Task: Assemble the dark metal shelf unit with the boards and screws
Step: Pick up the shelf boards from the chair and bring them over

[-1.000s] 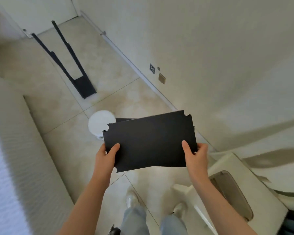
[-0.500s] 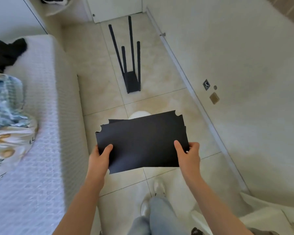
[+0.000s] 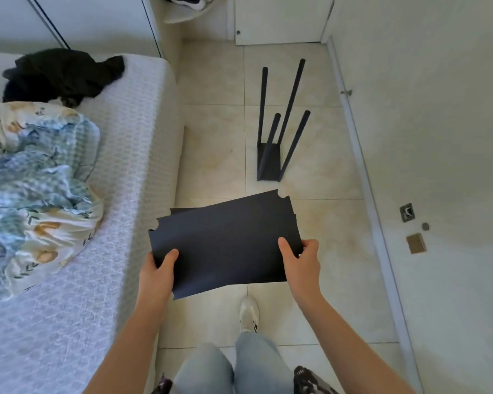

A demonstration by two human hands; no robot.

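Dark boards (image 3: 225, 243) gripped by left hand (image 3: 157, 273) and right hand (image 3: 302, 263)

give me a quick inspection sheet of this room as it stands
surface: pale tiled floor, faintly stained in places.
job's things: dark boards, at least two stacked, held in the air; shelf frame, four posts on one bottom board, stands on the floor ahead; no screws seen.
clutter: flowered blanket and black garment on the bed.
grippers: left hand grips the boards' left end, right hand the right end, thumbs on top.
cables: nothing seen.
surroundings: bed on the left, wall with a socket on the right, white door beyond.
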